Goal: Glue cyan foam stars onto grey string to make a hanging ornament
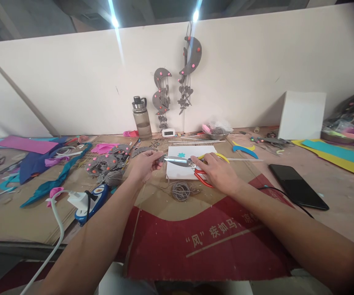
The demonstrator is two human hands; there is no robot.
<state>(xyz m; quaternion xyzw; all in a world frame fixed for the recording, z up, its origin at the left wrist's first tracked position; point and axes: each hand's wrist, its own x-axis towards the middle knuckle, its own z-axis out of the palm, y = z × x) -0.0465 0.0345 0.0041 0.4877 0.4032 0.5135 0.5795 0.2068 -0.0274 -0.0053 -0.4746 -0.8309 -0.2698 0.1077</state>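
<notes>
The single view looks out from the person's head, above the near edge of the table, facing forward and tilted down. It is near enough that the forearms run in from the lower corners and the left hand and right hand meet around mid-frame. The wide field takes in the red-printed cardboard at the bottom, the table stretching to both sides, the pale panel standing behind it, and ceiling lights along the top; the upper right corner is dark.
</notes>
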